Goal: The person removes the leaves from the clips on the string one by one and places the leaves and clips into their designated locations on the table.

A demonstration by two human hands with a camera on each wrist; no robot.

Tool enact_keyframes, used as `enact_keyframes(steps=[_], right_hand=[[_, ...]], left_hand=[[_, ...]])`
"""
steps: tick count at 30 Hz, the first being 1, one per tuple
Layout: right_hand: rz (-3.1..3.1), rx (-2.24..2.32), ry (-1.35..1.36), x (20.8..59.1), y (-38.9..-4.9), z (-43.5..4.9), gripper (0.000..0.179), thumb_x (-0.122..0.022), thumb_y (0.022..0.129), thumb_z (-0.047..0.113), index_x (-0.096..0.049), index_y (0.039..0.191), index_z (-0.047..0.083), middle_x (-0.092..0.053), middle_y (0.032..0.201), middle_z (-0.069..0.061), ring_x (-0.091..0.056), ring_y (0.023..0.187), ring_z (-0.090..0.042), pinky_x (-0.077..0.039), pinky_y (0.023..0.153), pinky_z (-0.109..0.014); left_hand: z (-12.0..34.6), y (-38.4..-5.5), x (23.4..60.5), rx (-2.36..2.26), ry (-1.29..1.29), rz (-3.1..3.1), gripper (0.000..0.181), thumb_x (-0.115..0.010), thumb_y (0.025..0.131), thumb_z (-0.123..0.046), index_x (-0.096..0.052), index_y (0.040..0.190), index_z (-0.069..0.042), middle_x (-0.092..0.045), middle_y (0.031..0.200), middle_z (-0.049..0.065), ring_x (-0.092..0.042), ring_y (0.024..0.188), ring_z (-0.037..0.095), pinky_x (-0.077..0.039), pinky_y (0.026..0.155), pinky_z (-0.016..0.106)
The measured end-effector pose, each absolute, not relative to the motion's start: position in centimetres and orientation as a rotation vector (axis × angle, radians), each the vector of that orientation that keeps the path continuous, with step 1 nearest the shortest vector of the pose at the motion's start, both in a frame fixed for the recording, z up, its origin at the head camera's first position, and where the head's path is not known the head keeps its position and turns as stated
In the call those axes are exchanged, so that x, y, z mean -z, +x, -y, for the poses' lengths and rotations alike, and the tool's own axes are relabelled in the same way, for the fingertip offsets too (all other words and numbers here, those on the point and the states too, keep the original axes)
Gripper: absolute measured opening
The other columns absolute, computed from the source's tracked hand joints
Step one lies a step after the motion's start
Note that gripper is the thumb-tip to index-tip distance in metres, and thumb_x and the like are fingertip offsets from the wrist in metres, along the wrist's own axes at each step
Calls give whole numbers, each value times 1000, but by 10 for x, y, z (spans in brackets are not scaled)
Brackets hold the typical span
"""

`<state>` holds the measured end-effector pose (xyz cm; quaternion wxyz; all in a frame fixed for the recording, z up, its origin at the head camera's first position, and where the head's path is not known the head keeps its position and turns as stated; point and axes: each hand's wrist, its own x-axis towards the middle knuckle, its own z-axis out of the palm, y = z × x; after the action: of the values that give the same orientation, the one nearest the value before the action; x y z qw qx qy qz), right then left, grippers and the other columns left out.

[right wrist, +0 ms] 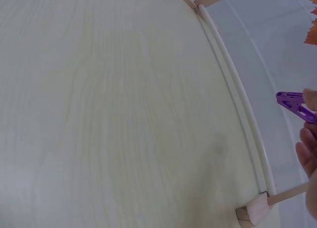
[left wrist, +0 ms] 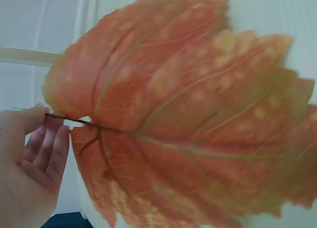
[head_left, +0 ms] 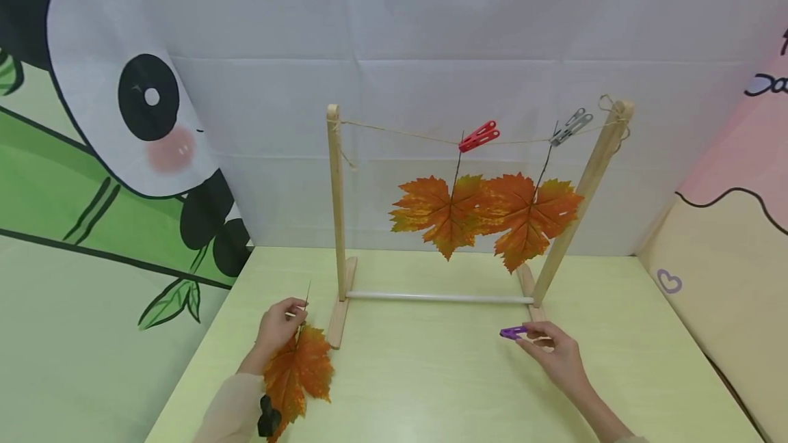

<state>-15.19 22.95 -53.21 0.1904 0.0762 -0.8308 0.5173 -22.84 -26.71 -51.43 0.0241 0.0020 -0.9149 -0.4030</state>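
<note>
An orange maple leaf [head_left: 299,368] hangs from my left hand [head_left: 280,329], which pinches its thin dark stem between thumb and fingers. In the left wrist view the leaf [left wrist: 188,124] fills most of the picture. My right hand [head_left: 556,354] pinches a purple clothespin [head_left: 513,332] by one end, above the table and in front of the rack's right foot. Two similar leaves [head_left: 440,214] hang side by side on a string [head_left: 400,132]. A red clothespin [head_left: 479,136] grips one stem, a grey clothespin [head_left: 570,127] the other.
The string is tied between two wooden posts [head_left: 337,204], the right one leaning outward. A white rod [head_left: 440,298] joins their feet just above the pale table [head_left: 418,374]. Behind stands a white cloth backdrop [head_left: 295,101], with a panda picture on the left.
</note>
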Motion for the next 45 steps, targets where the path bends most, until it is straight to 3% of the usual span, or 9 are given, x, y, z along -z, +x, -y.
enact_keyframes(steps=[7,20,32,40,45], right_hand=[[2349,-1499,110,534,-144,-222,23,-72,70,-5,-66,93,-3,-63,82,-15,-57,70,-2,-50,60,-17],[2351,-1463,80,521,-131,-212,24,-71,68,-9,-65,91,-7,-62,80,-18,-56,69,-2,-49,60,-16],[2361,-1457,47,528,-129,-212,22,-71,69,-9,-65,90,-6,-62,80,-17,-56,68,-4,-49,60,-17],[2376,-1498,4,565,-135,-227,22,-74,71,1,-67,91,1,-63,80,-5,-57,70,-1,-49,62,-18],[2374,-1504,3,566,-134,-226,22,-74,71,2,-67,92,1,-64,81,-7,-57,70,-1,-49,62,-18]], left_hand=[[265,-229,527,1329,135,2763,24,-55,89,-6,-59,112,1,-61,92,13,-59,75,20,-49,64,25],[265,-226,547,1367,199,2737,24,-56,88,-4,-60,110,2,-62,92,13,-54,74,19,-46,62,20],[268,-223,565,1266,116,2763,16,-62,83,-4,-65,96,5,-65,82,11,-60,72,19,-49,65,29],[270,-218,570,1251,158,2802,16,-62,81,-3,-65,94,4,-65,80,8,-58,70,17,-48,64,28],[267,-217,570,1264,184,2812,17,-63,81,-4,-65,96,4,-65,82,9,-59,73,18,-50,66,31]])
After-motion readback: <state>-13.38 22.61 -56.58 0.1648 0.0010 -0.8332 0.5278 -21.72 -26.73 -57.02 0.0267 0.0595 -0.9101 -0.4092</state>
